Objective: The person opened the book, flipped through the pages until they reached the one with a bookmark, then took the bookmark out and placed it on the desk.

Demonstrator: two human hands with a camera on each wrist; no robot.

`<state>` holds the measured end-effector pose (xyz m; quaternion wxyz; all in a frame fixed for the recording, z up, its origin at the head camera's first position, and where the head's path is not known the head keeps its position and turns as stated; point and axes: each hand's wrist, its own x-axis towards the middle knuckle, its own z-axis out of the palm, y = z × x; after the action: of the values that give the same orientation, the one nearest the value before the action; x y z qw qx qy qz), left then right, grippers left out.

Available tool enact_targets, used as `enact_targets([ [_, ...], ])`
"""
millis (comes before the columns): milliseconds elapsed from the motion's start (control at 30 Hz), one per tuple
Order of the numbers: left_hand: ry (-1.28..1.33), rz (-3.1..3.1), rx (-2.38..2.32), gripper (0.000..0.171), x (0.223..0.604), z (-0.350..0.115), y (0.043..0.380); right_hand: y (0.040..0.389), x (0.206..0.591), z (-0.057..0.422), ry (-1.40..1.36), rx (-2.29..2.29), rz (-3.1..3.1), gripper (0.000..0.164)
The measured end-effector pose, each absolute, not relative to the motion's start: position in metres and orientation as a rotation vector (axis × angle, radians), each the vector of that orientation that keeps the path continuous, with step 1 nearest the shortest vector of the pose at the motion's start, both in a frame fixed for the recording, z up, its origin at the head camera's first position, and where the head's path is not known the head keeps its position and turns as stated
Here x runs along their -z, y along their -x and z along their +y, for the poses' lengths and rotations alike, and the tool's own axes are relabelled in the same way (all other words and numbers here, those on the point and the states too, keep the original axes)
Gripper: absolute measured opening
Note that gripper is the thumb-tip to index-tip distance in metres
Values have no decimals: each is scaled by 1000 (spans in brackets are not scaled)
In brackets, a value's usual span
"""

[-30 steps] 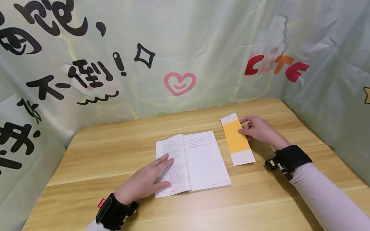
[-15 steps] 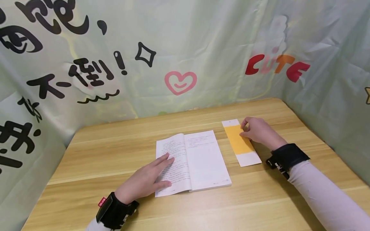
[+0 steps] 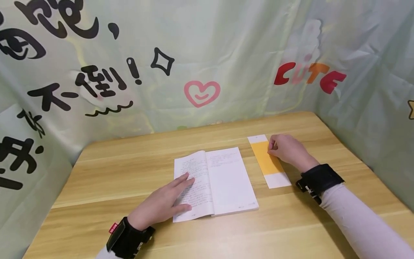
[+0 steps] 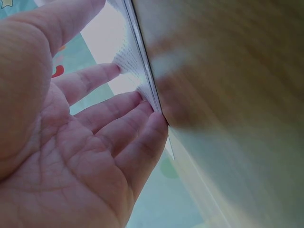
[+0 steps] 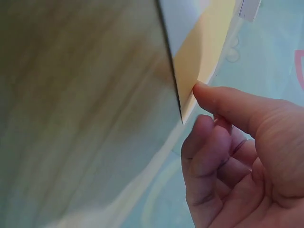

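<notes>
An open book [image 3: 229,183] lies on the wooden table, printed text on its left page and a little at the top of its right page. My left hand [image 3: 161,205] rests on the left page with spread fingers. To the right of the book lies a long white card [image 3: 266,158] with an orange-yellow middle and a small hole near its far end. My right hand [image 3: 291,151] is at the card's right edge, its fingers curled. In the right wrist view, the thumb [image 5: 228,102] touches the card; whether the fingers pinch it cannot be made out.
The wooden table [image 3: 129,165] has rounded far corners. A pale green cloth [image 3: 239,54] with printed lettering and a pink heart hangs behind it and along its sides. Each wrist wears a black strap [image 3: 323,181] with a small camera.
The card has slid slightly right and nearer, mostly in the first half second. My right hand's fingers have curled in closer to the thumb. My left hand and the book stay put.
</notes>
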<state>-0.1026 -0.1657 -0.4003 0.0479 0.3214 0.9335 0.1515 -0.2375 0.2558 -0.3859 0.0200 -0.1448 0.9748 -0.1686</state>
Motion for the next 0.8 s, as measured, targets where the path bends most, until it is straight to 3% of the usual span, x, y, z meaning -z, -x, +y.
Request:
enact_targets([
  [500, -989, 2839, -462, 74, 398, -163, 103, 227, 388, 259, 411, 537, 3043, 14],
  [800, -1149, 2920, -733, 63, 377, -164, 102, 215, 371, 248, 411, 638, 3021, 28],
])
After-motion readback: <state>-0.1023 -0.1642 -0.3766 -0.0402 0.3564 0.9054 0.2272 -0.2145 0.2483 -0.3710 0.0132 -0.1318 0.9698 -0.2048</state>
